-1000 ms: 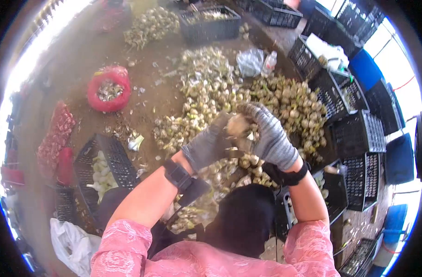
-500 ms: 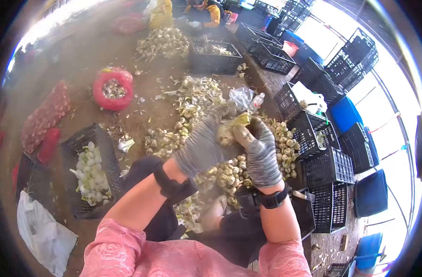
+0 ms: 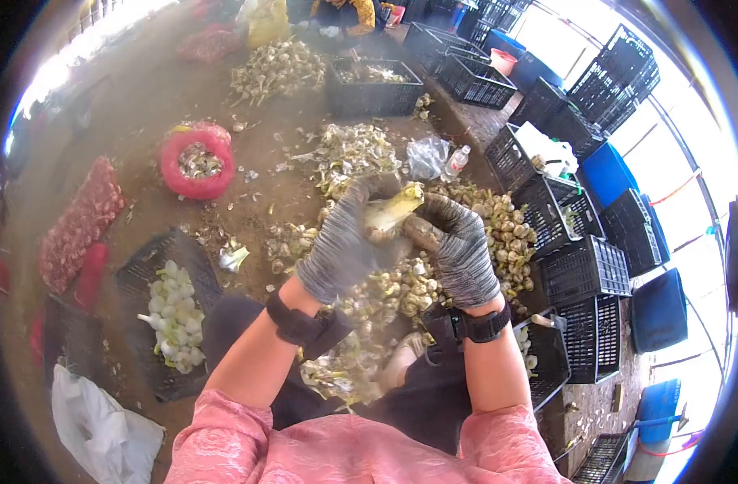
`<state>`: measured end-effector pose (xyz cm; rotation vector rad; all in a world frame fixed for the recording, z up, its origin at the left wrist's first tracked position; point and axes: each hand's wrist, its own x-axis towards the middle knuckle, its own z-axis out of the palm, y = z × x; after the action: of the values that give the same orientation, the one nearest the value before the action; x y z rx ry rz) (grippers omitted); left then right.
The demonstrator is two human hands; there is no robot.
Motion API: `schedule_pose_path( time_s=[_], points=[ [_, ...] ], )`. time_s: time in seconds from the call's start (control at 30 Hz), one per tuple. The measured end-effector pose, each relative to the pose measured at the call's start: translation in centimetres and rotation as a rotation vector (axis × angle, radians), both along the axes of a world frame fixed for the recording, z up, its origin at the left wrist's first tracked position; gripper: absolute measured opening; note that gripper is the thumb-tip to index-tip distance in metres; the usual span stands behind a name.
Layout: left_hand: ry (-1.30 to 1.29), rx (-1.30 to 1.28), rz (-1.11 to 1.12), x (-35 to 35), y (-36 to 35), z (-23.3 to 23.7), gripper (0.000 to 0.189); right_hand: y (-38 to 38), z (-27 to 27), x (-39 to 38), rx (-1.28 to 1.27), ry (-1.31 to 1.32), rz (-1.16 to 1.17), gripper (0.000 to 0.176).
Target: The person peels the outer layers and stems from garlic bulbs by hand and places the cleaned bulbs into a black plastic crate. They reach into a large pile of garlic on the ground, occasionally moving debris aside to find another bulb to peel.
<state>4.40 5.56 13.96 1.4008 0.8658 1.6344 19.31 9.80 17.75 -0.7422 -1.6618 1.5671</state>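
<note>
A garlic bulb with a thick pale stem (image 3: 391, 211) is held between both gloved hands, its cut end pointing up and right. My left hand (image 3: 349, 238) wraps round the bulb from the left, in a grey striped glove. My right hand (image 3: 457, 246), gloved alike, has its fingers closed against the bulb's right side; whether it also holds a tool is hidden. Below and behind the hands lies a heap of untrimmed garlic (image 3: 502, 230). Peeled white garlic (image 3: 175, 315) fills part of a black crate (image 3: 139, 339) at the left.
Garlic peelings (image 3: 353, 153) lie ahead, near a plastic bottle (image 3: 456, 163). A red net bag (image 3: 195, 192) stands at the left, a white sack (image 3: 102, 427) at lower left. Black crates (image 3: 583, 270) line the right. Another person (image 3: 357, 16) sits at the far top.
The stem has swung upright and more into view between the hands. My left hand has turned round the bulb. The whole view has shifted slightly.
</note>
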Motion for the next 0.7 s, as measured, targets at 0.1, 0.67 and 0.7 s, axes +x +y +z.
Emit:
schedule_pose_path(
  time_s=[0.1, 0.67, 0.7],
  points=[
    [0.043, -0.027, 0.020, -2.2, 0.6, -0.9, 0.069, 0.7, -1.1, -1.9, 0.009, -0.039, -0.019, 0.023],
    [0.201, -0.074, 0.227, -8.0, 3.7, -5.0, 0.068, 5.2, -4.1, -8.5, -0.145, -0.116, 0.067, 0.029],
    [0.147, -0.119, 0.196, -8.2, 3.5, -4.7, 0.068, 5.4, -4.4, -8.5, -0.169, -0.129, 0.087, 0.027]
  ],
)
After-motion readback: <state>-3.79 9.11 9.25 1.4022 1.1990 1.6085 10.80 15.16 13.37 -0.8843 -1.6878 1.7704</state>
